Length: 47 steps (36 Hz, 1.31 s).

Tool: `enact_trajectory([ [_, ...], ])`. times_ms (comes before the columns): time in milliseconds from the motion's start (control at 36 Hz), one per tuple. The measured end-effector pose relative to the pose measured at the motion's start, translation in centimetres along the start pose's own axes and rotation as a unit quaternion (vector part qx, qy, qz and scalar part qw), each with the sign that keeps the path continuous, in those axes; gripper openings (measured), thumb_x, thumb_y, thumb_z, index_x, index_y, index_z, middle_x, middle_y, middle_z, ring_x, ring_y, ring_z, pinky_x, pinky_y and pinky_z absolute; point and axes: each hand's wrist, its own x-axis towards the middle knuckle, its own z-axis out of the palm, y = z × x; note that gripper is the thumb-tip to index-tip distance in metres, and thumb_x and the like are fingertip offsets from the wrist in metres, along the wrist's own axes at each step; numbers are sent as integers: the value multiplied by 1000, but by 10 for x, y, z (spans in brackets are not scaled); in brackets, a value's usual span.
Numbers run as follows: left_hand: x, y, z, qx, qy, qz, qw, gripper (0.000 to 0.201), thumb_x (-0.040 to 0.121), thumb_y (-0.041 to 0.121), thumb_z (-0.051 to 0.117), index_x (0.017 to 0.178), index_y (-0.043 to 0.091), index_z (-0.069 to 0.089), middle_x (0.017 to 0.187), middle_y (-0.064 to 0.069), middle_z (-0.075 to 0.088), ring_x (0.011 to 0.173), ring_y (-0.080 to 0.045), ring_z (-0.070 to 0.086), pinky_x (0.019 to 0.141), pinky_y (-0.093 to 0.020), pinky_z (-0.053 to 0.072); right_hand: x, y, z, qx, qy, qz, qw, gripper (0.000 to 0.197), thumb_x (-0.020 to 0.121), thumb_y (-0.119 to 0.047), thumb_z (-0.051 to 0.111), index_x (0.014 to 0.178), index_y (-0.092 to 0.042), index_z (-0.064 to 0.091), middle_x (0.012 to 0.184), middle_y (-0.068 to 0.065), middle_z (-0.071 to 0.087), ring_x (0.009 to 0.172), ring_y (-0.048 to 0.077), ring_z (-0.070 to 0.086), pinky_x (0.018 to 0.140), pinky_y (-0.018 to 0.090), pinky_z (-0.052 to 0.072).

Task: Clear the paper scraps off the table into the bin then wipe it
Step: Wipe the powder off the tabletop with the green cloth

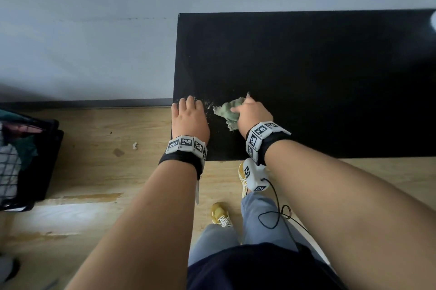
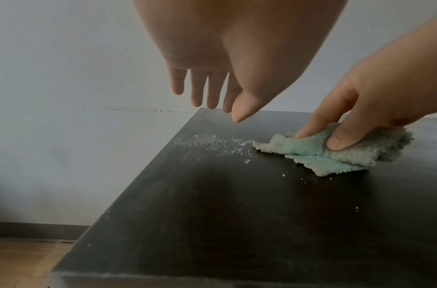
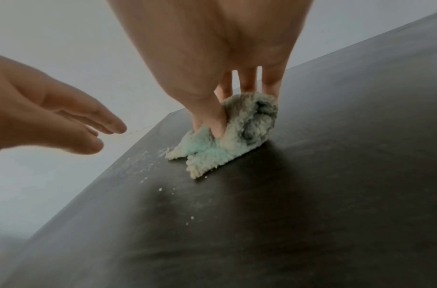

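Note:
A black table (image 1: 306, 65) fills the right of the head view. My right hand (image 1: 252, 112) grips a crumpled pale green cloth (image 1: 226, 111) and presses it on the tabletop near the left edge; thumb and fingers pinch the cloth (image 3: 227, 132) in the right wrist view. Fine white crumbs (image 2: 207, 144) lie on the table (image 2: 237, 214) just left of the cloth (image 2: 335, 152). My left hand (image 1: 188, 115) hovers over the table's left edge with straight fingers (image 2: 200, 89), holding nothing. It also shows as the left hand (image 3: 52, 113) in the right wrist view.
A dark bin (image 1: 26, 160) with a mesh liner and rubbish stands on the wooden floor (image 1: 106, 171) at the left. One small white scrap (image 1: 134, 145) lies on the floor between bin and table. A grey wall (image 1: 94, 30) runs behind. My legs and shoes (image 1: 221, 215) are below the table's near edge.

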Motion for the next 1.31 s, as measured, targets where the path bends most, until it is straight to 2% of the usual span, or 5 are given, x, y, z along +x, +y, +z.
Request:
enact_trajectory([
  [222, -12, -9, 2, -9, -7, 0, 1000, 49, 88, 11, 47, 136, 14, 42, 143, -7, 38, 133, -27, 33, 116, -45, 21, -16, 31, -13, -154, 190, -51, 968, 36, 90, -19, 48, 123, -24, 61, 119, 6, 57, 114, 27, 48, 89, 37, 42],
  [389, -24, -18, 4, -12, -6, -16, 1000, 45, 88, 11, 45, 133, 13, 45, 140, -8, 41, 131, -27, 35, 114, -44, 24, -18, 36, 1, -132, 139, 17, 981, 32, 90, -15, 57, 120, -6, 58, 129, 14, 48, 119, 33, 49, 87, 38, 47],
  [889, -24, -47, 4, -22, -37, -112, 993, 49, 91, 13, 43, 139, 13, 40, 148, -10, 35, 139, -28, 27, 117, -47, 17, -6, -43, 22, -117, 89, -180, 973, 27, 88, -15, 50, 108, -14, 68, 116, 10, 56, 97, 28, 60, 68, 29, 41],
  [1139, -18, -39, -2, -24, -39, -124, 991, 50, 92, 14, 43, 141, 13, 37, 149, -9, 34, 140, -27, 26, 117, -47, 19, 23, -24, -20, -92, 137, -25, 986, 36, 94, -15, 53, 129, -10, 56, 135, 14, 39, 123, 31, 46, 94, 37, 43],
  [1306, -18, -48, -1, -9, -50, -140, 989, 49, 92, 16, 45, 140, 12, 38, 149, -9, 33, 140, -27, 26, 117, -47, 19, 32, -47, -3, -175, 115, -75, 975, 33, 94, -16, 53, 124, -3, 55, 136, 15, 40, 125, 34, 44, 103, 40, 43],
])
